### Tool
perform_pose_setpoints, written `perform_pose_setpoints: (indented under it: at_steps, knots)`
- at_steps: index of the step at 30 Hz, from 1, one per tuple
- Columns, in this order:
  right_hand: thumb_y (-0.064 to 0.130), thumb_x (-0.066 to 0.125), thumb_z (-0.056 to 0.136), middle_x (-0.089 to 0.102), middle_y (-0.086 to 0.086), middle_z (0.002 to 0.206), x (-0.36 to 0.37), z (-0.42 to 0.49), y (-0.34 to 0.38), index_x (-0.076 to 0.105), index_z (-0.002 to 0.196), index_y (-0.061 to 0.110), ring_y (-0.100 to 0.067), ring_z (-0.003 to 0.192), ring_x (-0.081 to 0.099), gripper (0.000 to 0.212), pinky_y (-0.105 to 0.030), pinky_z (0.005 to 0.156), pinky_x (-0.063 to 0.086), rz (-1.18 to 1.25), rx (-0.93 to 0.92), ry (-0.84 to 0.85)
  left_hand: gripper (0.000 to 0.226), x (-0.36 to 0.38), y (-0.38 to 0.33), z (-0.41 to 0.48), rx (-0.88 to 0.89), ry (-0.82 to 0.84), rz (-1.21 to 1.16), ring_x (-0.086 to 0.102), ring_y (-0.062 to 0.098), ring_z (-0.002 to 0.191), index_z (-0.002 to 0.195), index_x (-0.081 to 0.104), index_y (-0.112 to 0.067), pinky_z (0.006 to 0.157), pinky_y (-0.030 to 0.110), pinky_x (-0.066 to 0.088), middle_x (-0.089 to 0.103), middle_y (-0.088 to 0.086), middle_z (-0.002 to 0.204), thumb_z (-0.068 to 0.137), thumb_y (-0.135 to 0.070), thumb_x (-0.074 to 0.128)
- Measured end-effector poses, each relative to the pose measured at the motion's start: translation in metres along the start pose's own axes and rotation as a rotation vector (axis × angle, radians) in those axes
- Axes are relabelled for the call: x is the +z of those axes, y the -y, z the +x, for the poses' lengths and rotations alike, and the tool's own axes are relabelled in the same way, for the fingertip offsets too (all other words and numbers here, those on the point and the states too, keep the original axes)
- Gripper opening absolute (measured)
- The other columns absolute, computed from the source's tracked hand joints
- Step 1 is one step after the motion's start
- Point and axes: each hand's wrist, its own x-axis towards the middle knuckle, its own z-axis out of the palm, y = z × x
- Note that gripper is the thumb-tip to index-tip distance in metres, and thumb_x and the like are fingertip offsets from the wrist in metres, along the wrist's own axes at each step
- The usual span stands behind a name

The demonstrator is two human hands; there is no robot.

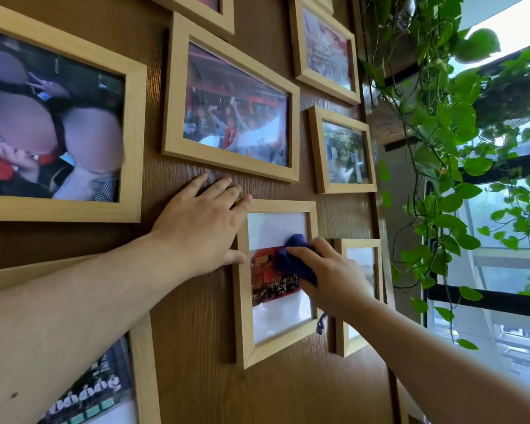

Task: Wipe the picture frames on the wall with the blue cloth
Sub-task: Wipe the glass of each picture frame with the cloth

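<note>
Several light wooden picture frames hang on a brown wood-grain wall. My right hand (331,276) holds a bunched blue cloth (294,258) pressed against the glass of a small upright frame (244,316) with a red photo in it. My left hand (202,228) lies flat with fingers spread on the wall at that frame's upper left corner, thumb touching its left edge. A wide frame (172,96) hangs just above my left hand. A strand of the cloth dangles below my right wrist.
A large frame (133,142) hangs at the left, two smaller frames (315,154) at the upper right and a narrow one (340,332) behind my right forearm. Trailing green vines (435,154) hang at the wall's right edge before a window with dark bars (487,298).
</note>
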Motion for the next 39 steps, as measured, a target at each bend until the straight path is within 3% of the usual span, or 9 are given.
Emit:
perform_pose_setpoints:
  at_steps: [6, 12, 16, 20, 23, 26, 29, 34, 39]
  knots:
    - [0.037, 0.055, 0.083, 0.054, -0.005, 0.116, -0.005, -0.001, 0.027, 0.046, 0.129, 0.028, -0.019, 0.077, 0.057, 0.047, -0.030, 0.058, 0.052, -0.020, -0.281, 0.090, 0.096, 0.000, -0.002, 0.000, -0.021, -0.003, 0.004, 0.003, 0.021, 0.148, 0.150, 0.007, -0.020, 0.120, 0.046, 0.005, 0.013, 0.005, 0.161, 0.079, -0.071, 0.045]
    - [0.031, 0.068, 0.076, 0.058, -0.003, 0.105, -0.006, -0.010, -0.012, 0.055, 0.121, 0.025, -0.020, 0.067, 0.059, 0.047, -0.028, 0.047, 0.044, -0.110, -0.143, 0.084, 0.096, 0.000, -0.002, 0.001, -0.032, 0.014, -0.001, 0.002, 0.020, 0.148, 0.150, 0.007, -0.020, 0.120, 0.046, 0.004, 0.012, 0.005, 0.161, 0.079, -0.070, 0.047]
    - [0.029, 0.066, 0.076, 0.057, -0.003, 0.102, -0.002, -0.021, -0.015, 0.056, 0.120, 0.025, -0.022, 0.064, 0.060, 0.045, -0.026, 0.046, 0.040, -0.153, -0.081, 0.081, 0.096, -0.001, -0.003, 0.000, -0.027, 0.017, 0.002, 0.003, 0.020, 0.148, 0.150, 0.007, -0.020, 0.120, 0.045, 0.004, 0.013, 0.005, 0.161, 0.078, -0.070, 0.047]
    - [0.036, 0.049, 0.083, 0.056, -0.003, 0.110, 0.000, -0.033, 0.016, 0.046, 0.127, 0.029, -0.019, 0.079, 0.060, 0.044, -0.035, 0.054, 0.054, -0.114, -0.247, 0.154, 0.096, -0.002, -0.003, -0.001, -0.028, 0.021, -0.001, 0.003, 0.020, 0.148, 0.150, 0.009, -0.019, 0.120, 0.045, 0.003, 0.014, 0.005, 0.161, 0.078, -0.070, 0.048]
    - [0.037, 0.052, 0.087, 0.052, -0.004, 0.115, 0.005, -0.043, 0.033, 0.039, 0.132, 0.030, -0.016, 0.087, 0.055, 0.047, -0.033, 0.065, 0.053, -0.101, -0.407, 0.237, 0.096, -0.001, -0.003, -0.001, -0.034, 0.018, 0.005, 0.003, 0.020, 0.148, 0.150, 0.009, -0.020, 0.120, 0.045, 0.003, 0.014, 0.005, 0.161, 0.078, -0.070, 0.048]
    - [0.036, 0.050, 0.090, 0.051, -0.005, 0.117, 0.008, -0.049, 0.031, 0.039, 0.133, 0.029, -0.016, 0.087, 0.054, 0.045, -0.033, 0.065, 0.053, -0.073, -0.471, 0.292, 0.096, -0.001, -0.003, -0.001, -0.037, 0.022, 0.008, 0.003, 0.020, 0.148, 0.150, 0.009, -0.019, 0.120, 0.046, 0.004, 0.013, 0.005, 0.161, 0.078, -0.070, 0.049]
    - [0.038, 0.045, 0.091, 0.051, -0.006, 0.118, 0.009, -0.051, 0.015, 0.038, 0.133, 0.030, -0.019, 0.090, 0.056, 0.043, -0.037, 0.067, 0.054, -0.104, -0.473, 0.339, 0.096, -0.001, -0.004, -0.001, -0.039, 0.023, 0.001, 0.003, 0.020, 0.148, 0.150, 0.010, -0.020, 0.120, 0.046, 0.004, 0.013, 0.005, 0.161, 0.078, -0.069, 0.050]
    - [0.037, 0.060, 0.081, 0.055, -0.003, 0.113, 0.002, -0.055, -0.022, 0.042, 0.127, 0.032, -0.020, 0.085, 0.060, 0.049, -0.035, 0.061, 0.056, -0.204, -0.361, 0.360, 0.096, 0.000, -0.003, 0.000, -0.040, 0.028, 0.002, 0.003, 0.020, 0.148, 0.150, 0.010, -0.020, 0.120, 0.046, 0.004, 0.014, 0.005, 0.161, 0.078, -0.069, 0.050]
    - [0.037, 0.063, 0.079, 0.056, -0.002, 0.108, -0.009, -0.052, -0.035, 0.043, 0.126, 0.032, -0.019, 0.080, 0.059, 0.051, -0.033, 0.056, 0.054, -0.254, -0.302, 0.346, 0.096, -0.004, -0.006, 0.001, -0.037, 0.040, 0.060, 0.005, 0.022, 0.148, 0.150, 0.010, -0.016, 0.120, 0.047, 0.007, 0.014, 0.007, 0.160, 0.079, -0.069, 0.048]
